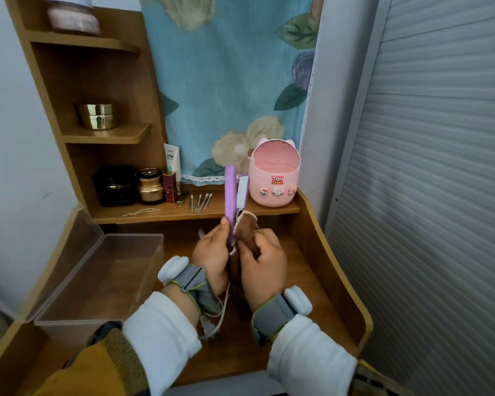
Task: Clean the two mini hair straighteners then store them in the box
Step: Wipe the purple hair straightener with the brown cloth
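Note:
My left hand (pixel 212 254) grips the lower end of a purple mini hair straightener (pixel 231 201), held upright with its two arms spread apart, the inner white plate facing right. My right hand (pixel 262 262) pinches a brown cloth (pixel 245 231) that sits between the arms near the hinge. The straightener's white cord and plug (pixel 212 324) hang below my left wrist. A clear plastic box (pixel 97 278) with its lid tipped open stands on the desk to the left. Only one straightener is in view.
A pink cat-eared holder (pixel 273 174) stands on the low shelf behind the straightener. Several cotton swabs (pixel 200 201), a red lipstick box (pixel 169 187), a gold jar (pixel 150 185) and a black box (pixel 115 185) line that shelf. The desk's raised wooden side (pixel 340 267) curves along the right.

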Action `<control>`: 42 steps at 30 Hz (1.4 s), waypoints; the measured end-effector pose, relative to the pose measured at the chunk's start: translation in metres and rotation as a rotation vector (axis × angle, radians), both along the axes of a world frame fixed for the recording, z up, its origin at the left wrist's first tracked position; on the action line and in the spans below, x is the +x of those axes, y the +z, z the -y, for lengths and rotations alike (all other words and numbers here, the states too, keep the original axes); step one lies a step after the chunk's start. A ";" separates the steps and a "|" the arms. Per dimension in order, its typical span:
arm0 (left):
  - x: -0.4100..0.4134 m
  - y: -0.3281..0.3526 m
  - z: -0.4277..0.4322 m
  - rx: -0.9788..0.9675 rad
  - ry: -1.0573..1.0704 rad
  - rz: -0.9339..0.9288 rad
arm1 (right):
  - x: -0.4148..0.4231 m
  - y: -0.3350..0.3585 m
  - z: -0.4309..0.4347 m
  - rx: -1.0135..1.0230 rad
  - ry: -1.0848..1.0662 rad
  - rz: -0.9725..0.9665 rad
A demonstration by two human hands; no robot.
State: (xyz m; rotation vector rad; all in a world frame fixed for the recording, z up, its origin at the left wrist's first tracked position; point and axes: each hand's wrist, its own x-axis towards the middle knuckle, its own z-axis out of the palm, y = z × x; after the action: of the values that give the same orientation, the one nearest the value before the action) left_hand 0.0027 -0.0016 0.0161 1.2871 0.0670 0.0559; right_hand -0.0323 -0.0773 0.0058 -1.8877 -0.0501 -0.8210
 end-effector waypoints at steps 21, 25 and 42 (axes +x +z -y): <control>0.011 0.013 -0.004 -0.328 -0.059 -0.052 | -0.010 -0.002 -0.004 0.142 0.193 -0.056; 0.009 0.014 -0.004 -0.391 -0.105 -0.072 | -0.001 -0.001 0.006 0.463 0.155 -0.201; 0.004 0.004 -0.006 0.012 -0.220 0.084 | 0.004 -0.001 0.003 0.311 0.098 -0.217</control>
State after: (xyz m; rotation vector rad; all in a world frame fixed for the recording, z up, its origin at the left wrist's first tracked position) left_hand 0.0067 0.0044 0.0202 1.2957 -0.1469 -0.0784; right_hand -0.0284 -0.0803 0.0045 -1.6548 0.1127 -0.5198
